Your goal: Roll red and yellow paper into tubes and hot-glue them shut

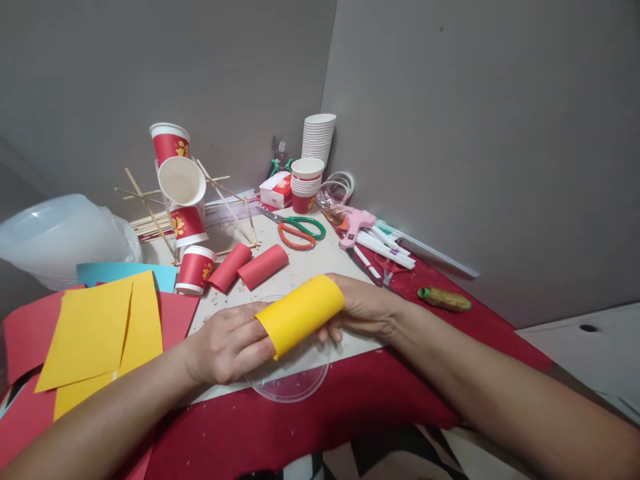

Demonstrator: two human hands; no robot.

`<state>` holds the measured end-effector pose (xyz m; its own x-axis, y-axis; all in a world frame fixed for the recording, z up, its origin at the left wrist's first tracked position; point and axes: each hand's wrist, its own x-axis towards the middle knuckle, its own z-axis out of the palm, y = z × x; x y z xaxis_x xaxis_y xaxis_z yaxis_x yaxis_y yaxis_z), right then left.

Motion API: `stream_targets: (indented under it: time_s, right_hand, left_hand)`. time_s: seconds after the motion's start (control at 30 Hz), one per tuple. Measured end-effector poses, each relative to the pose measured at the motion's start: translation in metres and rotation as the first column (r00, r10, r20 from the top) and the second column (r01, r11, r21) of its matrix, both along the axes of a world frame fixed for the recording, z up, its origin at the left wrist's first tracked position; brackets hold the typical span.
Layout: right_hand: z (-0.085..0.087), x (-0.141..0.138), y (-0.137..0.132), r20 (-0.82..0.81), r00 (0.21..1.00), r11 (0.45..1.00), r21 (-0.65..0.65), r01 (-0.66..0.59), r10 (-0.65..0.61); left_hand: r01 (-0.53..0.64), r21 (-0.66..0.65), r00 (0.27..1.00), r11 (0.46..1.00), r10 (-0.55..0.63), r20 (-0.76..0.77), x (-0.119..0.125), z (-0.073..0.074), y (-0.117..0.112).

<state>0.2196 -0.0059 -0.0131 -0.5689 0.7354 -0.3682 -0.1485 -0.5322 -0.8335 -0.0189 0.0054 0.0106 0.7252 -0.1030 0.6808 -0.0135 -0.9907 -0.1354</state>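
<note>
Both hands hold a yellow paper roll point(300, 313) just above the table. My left hand point(227, 343) grips its near left end, fingers curled into the tube. My right hand point(363, 310) closes round its far right end. Under the roll lies a clear plastic lid point(293, 387). Two red paper rolls point(253, 265) lie beyond it on the white board point(310, 263).
Yellow, red and blue paper sheets point(95, 330) lie at the left. Red paper cups on a skewer frame point(183, 200) stand behind. Scissors point(297, 230), a pink glue gun point(355, 223), markers point(387, 243), stacked cups point(306, 183) and a plastic bag point(60, 237) crowd the back.
</note>
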Motion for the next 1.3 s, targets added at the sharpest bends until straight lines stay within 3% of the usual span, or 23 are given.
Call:
stream_targets:
  time_s: [0.13, 0.67, 0.83, 1.0, 1.07, 1.1, 1.2, 1.3]
  right_hand:
    - [-0.002, 0.0, -0.001, -0.015, 0.995, 0.995, 0.002, -0.101, 0.101]
    - [-0.005, -0.002, 0.001, -0.072, 0.997, 1.0, -0.026, -0.007, 0.005]
    - [-0.004, -0.003, 0.001, -0.095, 0.991, 0.996, -0.018, 0.09, -0.091]
    - [0.001, -0.006, 0.001, -0.139, 0.951, 0.957, 0.046, 0.286, -0.277]
    - [0.003, -0.007, 0.001, -0.14, 0.917, 0.915, 0.105, 0.39, -0.375]
    - [0.004, -0.008, 0.0, -0.136, 0.898, 0.889, 0.143, 0.436, -0.419]
    - [0.008, -0.008, -0.003, -0.094, 0.864, 0.817, 0.288, 0.499, -0.495]
    - [0.011, -0.008, -0.009, -0.014, 0.849, 0.764, 0.429, 0.482, -0.528]
  left_hand:
    - [0.016, 0.009, 1.0, 1.0, -0.016, -0.01, 0.002, -0.001, 0.0]
    - [-0.025, 0.015, 0.999, 1.0, 0.025, -0.024, -0.001, -0.004, 0.001]
    - [-0.047, -0.078, 0.999, 0.996, 0.047, 0.007, -0.005, -0.013, 0.009]
    - [-0.105, -0.263, 0.984, 0.959, 0.138, 0.112, -0.008, -0.022, 0.009]
    - [-0.127, -0.471, 0.949, 0.873, 0.245, 0.2, -0.005, -0.021, 0.006]
    - [-0.102, -0.608, 0.914, 0.787, 0.316, 0.255, -0.003, -0.019, 0.005]
    - [0.076, -0.908, 0.823, 0.411, 0.488, 0.29, 0.002, -0.012, 0.005]
    - [0.168, -0.985, 0.876, -0.048, 0.465, 0.126, 0.005, -0.004, 0.008]
